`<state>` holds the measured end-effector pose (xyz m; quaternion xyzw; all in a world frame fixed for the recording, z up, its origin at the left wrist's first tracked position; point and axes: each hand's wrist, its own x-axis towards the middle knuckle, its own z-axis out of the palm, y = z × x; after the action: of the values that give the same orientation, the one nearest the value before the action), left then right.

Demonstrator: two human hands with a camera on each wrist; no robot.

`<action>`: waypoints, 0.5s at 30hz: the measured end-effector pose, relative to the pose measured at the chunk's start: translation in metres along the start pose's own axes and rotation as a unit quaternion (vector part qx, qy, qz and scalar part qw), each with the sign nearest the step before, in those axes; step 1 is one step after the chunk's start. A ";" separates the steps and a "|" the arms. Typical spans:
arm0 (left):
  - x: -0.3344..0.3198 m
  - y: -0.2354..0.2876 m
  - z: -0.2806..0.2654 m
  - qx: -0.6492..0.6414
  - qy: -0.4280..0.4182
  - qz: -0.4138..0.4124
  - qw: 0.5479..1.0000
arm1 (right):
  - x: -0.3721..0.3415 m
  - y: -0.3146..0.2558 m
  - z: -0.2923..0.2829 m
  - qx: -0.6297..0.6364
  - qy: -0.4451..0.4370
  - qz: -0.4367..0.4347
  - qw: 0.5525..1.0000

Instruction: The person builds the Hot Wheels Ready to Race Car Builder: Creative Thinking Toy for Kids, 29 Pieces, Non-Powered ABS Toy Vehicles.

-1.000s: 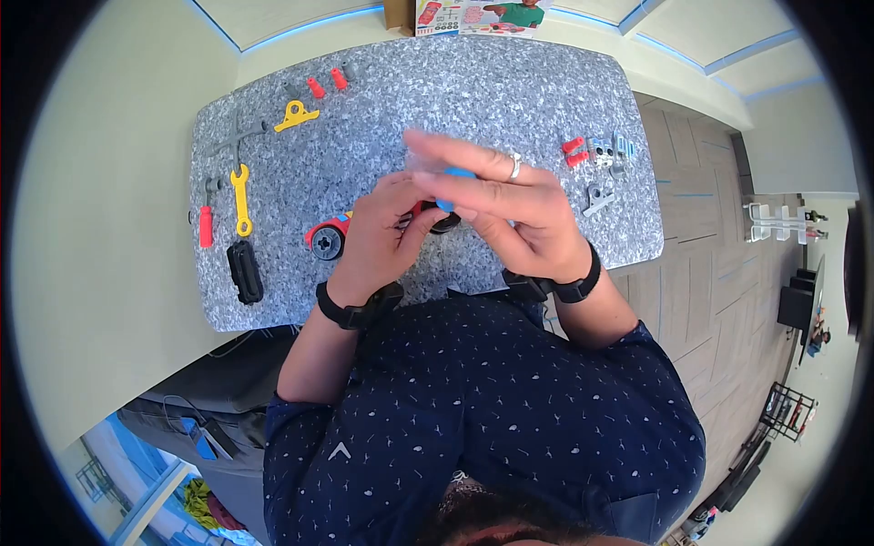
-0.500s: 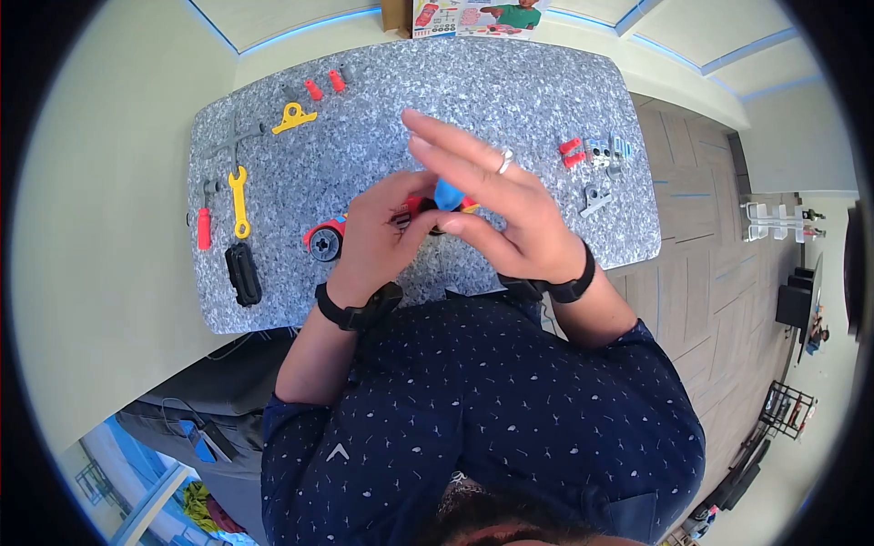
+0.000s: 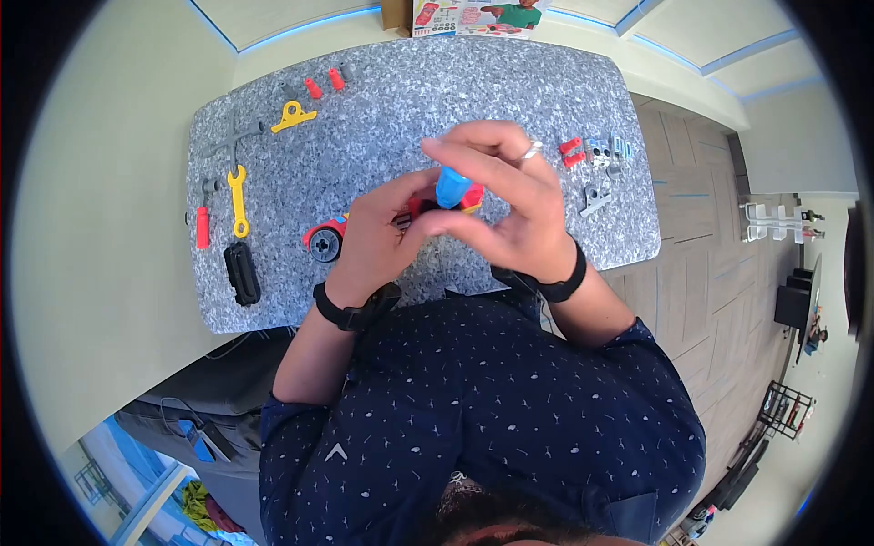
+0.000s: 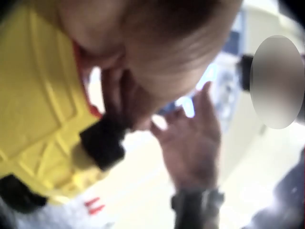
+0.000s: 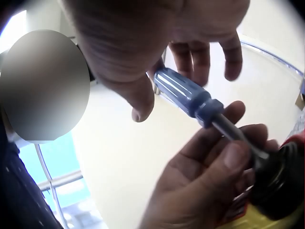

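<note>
In the head view, my left hand (image 3: 382, 232) is at a red toy car (image 3: 314, 238), with a blue screwdriver handle (image 3: 451, 188) beside its fingertips. Thumb and fingers of that hand (image 5: 200, 191) pinch the grey shaft (image 5: 228, 128) close to a black wheel (image 5: 276, 186) in the right wrist view. My right hand (image 3: 523, 200) curves loosely around the handle, thumb and fingers spread apart; whether it touches the handle's hidden end I cannot tell. The car's yellow underside (image 4: 33, 95) fills the left of the blurred left wrist view.
On the speckled table (image 3: 510, 82), a yellow wrench (image 3: 238, 200), red screwdriver (image 3: 202, 227), black part (image 3: 242, 273) and yellow part (image 3: 293, 116) lie at the left. Small red pieces (image 3: 571, 153) and a grey bracket (image 3: 596, 200) lie at the right. A printed box (image 3: 478, 18) stands behind.
My right hand's fingers have bent from nearly straight into a curve, and its thumb has moved apart from them. More of the blue handle shows. My left hand has hardly moved.
</note>
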<state>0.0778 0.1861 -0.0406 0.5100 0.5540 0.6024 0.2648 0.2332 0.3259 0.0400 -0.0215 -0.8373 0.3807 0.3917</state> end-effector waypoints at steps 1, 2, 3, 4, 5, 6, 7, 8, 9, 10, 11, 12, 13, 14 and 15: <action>0.001 0.002 -0.004 0.030 -0.025 -0.012 0.999 | 0.002 -0.003 0.002 0.025 0.000 0.008 1.000; 0.001 0.007 -0.011 0.060 -0.051 -0.025 0.997 | 0.004 -0.006 0.004 0.049 0.001 0.017 0.999; 0.001 0.010 -0.016 0.089 -0.078 -0.038 0.992 | 0.000 0.005 0.007 0.059 -0.010 -0.001 0.998; 0.001 0.011 -0.015 0.087 -0.069 -0.037 0.993 | -0.001 0.007 0.006 0.053 -0.012 -0.004 0.999; 0.001 0.012 -0.014 0.085 -0.060 -0.036 0.994 | -0.003 0.009 0.006 0.047 -0.014 -0.007 0.999; 0.000 0.013 -0.012 0.082 -0.051 -0.035 0.995 | -0.002 0.005 0.004 0.026 -0.007 0.005 1.000; 0.001 0.016 -0.011 0.087 -0.058 -0.035 0.994 | -0.003 0.002 0.003 0.006 0.000 0.016 1.000; 0.003 0.019 -0.011 0.092 -0.065 -0.036 0.993 | -0.004 0.002 0.003 -0.002 0.008 0.012 1.000; 0.004 0.021 -0.011 0.098 -0.071 -0.036 0.992 | -0.006 0.003 0.004 -0.009 0.016 0.008 1.000; 0.004 0.020 -0.011 0.111 -0.064 -0.017 0.992 | -0.006 0.004 0.004 -0.016 0.024 0.004 1.000; 0.005 0.019 -0.009 0.123 -0.058 0.002 0.991 | -0.005 0.003 0.002 -0.008 0.014 -0.002 1.000; 0.005 0.018 -0.009 0.135 -0.052 0.021 0.989 | -0.003 0.001 0.000 0.000 0.004 -0.006 1.000; 0.004 0.017 -0.008 0.126 -0.048 0.018 0.991 | -0.002 0.000 -0.001 0.007 -0.007 -0.012 1.000; 0.002 0.017 -0.009 0.117 -0.044 0.015 0.992 | -0.003 0.002 0.002 0.027 -0.008 -0.020 0.999; 0.000 0.016 -0.009 0.107 -0.041 0.012 0.993 | -0.004 0.004 0.007 0.047 -0.008 -0.027 0.999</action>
<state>0.0734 0.1791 -0.0245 0.5663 0.5978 0.5216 0.2235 0.2300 0.3228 0.0323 0.0227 -0.8221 0.4087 0.3957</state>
